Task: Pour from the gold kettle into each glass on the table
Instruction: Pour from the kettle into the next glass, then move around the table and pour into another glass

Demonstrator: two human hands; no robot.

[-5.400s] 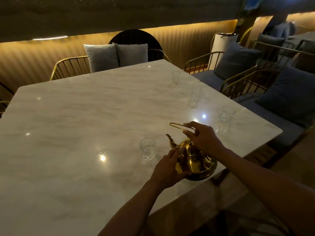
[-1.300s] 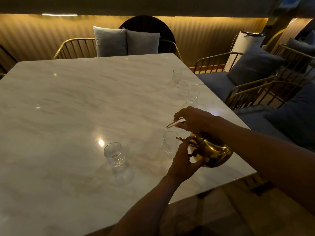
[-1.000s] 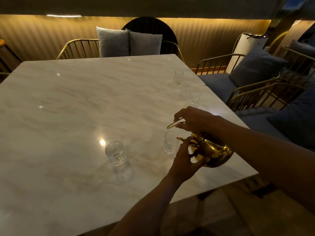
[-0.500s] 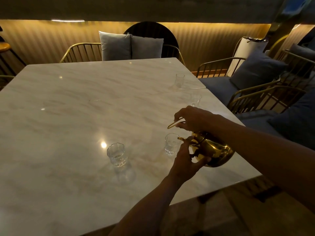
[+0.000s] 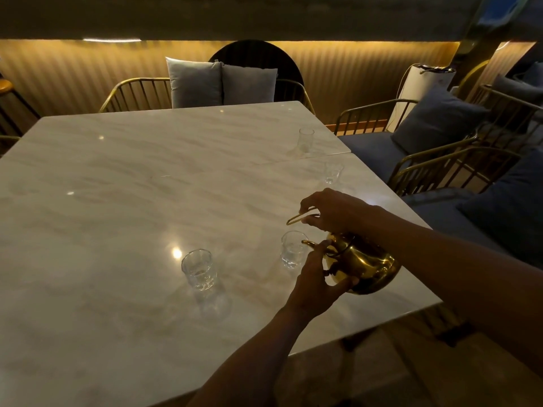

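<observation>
The gold kettle (image 5: 365,267) hangs tilted above the marble table (image 5: 117,201), near its right front corner. My right hand (image 5: 335,211) grips its thin handle from above. My left hand (image 5: 318,282) cups the kettle's body from below, by the spout. The spout tip sits over the rim of a small clear glass (image 5: 292,253). A second glass (image 5: 199,269) stands to the left, a third (image 5: 332,172) further back, and a taller one (image 5: 305,140) near the far right edge.
Gold wire-frame chairs with grey cushions (image 5: 220,82) line the far side. Blue-cushioned chairs (image 5: 435,121) stand close along the right edge. The table's front edge runs diagonally below my left arm, with dark floor beyond.
The kettle and both hands have held the same tilted pose over the near glass. The view has shifted slightly, so the table sits a little lower in frame.
</observation>
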